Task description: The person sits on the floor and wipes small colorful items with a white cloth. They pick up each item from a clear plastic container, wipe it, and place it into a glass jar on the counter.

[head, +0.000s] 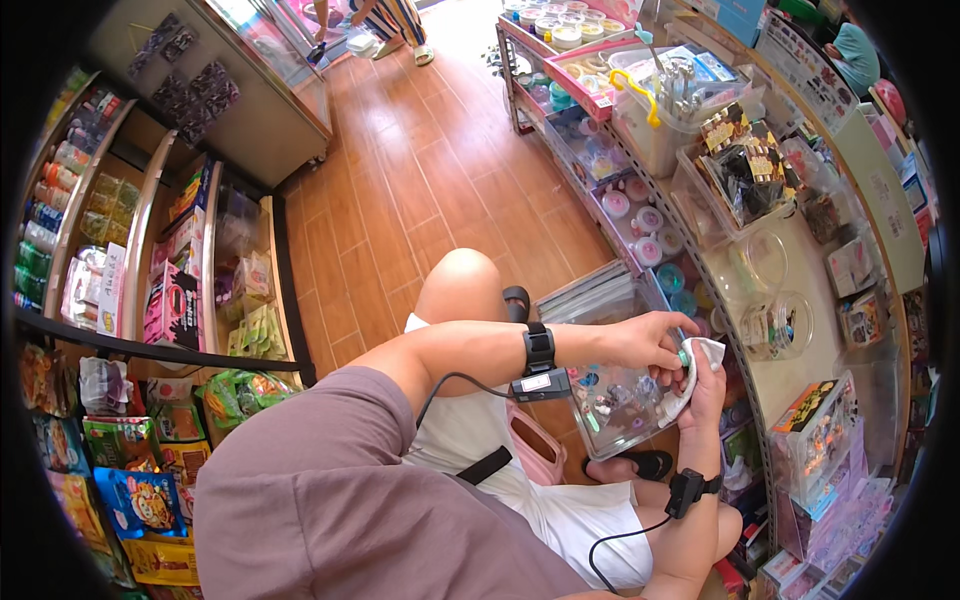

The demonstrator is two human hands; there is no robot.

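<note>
My left hand [645, 349] reaches across from the upper left, its fingertips pinching a small teal item [683, 358] against a white cloth [694, 375]. My right hand [705, 397], coming up from below, is closed around that cloth, whose lower end hangs past the fingers. The item's exact kind cannot be told, as fingers and cloth partly cover it. Under both hands stands a clear plastic bin [600, 450] with small colourful trinkets [619, 401] on its bottom. Each wrist wears a black strap with a small device and cable.
Shelves of jars and boxes [646, 219] rise close behind the hands. On the counter are open clear jars [791, 322] and a clear box [814, 442]. A pink container [536, 442] stands by my legs. Snack shelves [150, 247] line the left; another person [397, 26] stands near the doorway.
</note>
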